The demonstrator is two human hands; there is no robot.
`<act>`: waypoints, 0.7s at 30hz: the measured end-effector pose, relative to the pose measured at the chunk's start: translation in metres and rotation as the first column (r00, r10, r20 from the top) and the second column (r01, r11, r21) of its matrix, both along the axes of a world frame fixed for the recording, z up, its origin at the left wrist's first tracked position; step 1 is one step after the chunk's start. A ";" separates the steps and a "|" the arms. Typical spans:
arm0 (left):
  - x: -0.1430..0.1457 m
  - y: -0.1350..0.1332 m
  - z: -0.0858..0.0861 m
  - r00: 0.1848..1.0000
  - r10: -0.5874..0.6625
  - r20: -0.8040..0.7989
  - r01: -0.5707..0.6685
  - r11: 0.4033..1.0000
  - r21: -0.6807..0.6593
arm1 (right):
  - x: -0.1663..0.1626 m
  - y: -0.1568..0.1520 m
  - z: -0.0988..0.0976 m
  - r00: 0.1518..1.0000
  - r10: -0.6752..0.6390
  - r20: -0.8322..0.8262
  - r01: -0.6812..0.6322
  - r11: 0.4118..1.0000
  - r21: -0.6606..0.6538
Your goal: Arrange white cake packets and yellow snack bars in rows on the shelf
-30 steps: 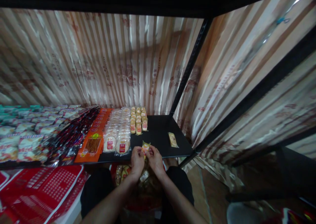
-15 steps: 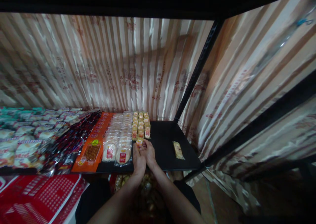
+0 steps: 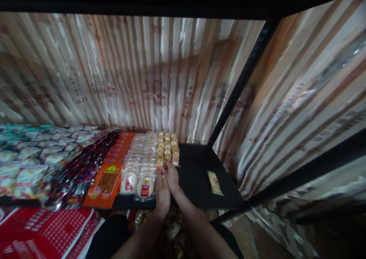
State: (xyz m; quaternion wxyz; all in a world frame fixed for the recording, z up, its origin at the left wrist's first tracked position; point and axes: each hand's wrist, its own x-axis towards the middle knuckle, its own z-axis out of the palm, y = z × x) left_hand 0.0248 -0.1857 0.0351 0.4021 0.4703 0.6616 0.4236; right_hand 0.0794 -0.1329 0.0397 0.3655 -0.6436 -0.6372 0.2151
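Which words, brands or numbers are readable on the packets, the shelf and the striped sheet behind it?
None can be quoted; every text is too small or blurred.
Striped sheet: red printed columns of characters, unreadable.
Orange packet: a yellow-green round badge and red marks, unreadable.
Round cake packets: red labels, unreadable.
Small yellow packets by the left hand and right hand: red labels, unreadable.
Lone packet on the shelf: print blurred.

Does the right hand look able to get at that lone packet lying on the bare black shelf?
Probably yes: the lone packet lies apart on the black shelf, with nothing between it and the right hand.
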 end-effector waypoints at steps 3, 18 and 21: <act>0.000 0.004 -0.002 1.000 0.010 0.022 -0.010 1.000 0.019 | 0.000 0.000 -0.001 0.994 -0.037 0.100 0.032 0.998 0.046; 0.002 0.012 -0.012 0.999 0.015 0.028 -0.018 0.995 0.097 | 0.001 0.000 -0.010 0.985 -0.042 -0.166 0.057 0.994 0.089; 0.002 0.011 -0.019 0.999 0.013 0.047 -0.017 0.996 0.087 | 0.001 -0.010 -0.016 0.979 -0.002 -0.204 0.029 0.992 0.126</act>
